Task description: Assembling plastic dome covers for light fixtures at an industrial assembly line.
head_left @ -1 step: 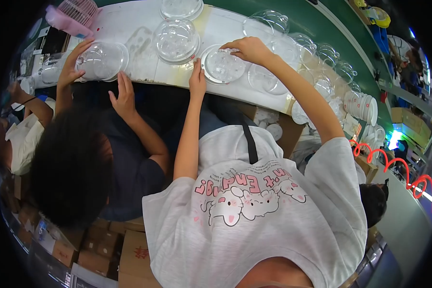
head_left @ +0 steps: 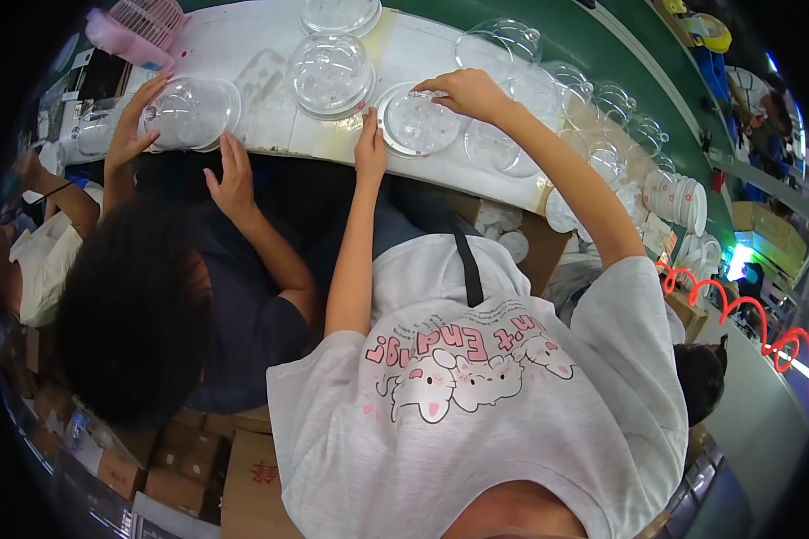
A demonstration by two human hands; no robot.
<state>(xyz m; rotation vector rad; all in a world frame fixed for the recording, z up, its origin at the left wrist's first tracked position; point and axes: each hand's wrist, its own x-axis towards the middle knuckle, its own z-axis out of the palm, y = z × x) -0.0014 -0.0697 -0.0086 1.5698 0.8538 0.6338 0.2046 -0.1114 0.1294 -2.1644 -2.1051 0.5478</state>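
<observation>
Both hands hold as before: left hand (head_left: 369, 148) and right hand (head_left: 463, 92) grip opposite rims of the clear round lid (head_left: 416, 123) lying flat on the white table (head_left: 270, 108); no visible shift.

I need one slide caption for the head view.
Left hand and right hand hold a clear round lid at the bench.

The clear round lid (head_left: 418, 121) lies flat on the white bench, near its front edge, at the scene's middle. It is a shallow transparent plastic disc with a raised rim and a bumpy centre. The left hand (head_left: 369, 148) touches its left rim; the right hand (head_left: 463, 92) rests on its far right edge.
</observation>
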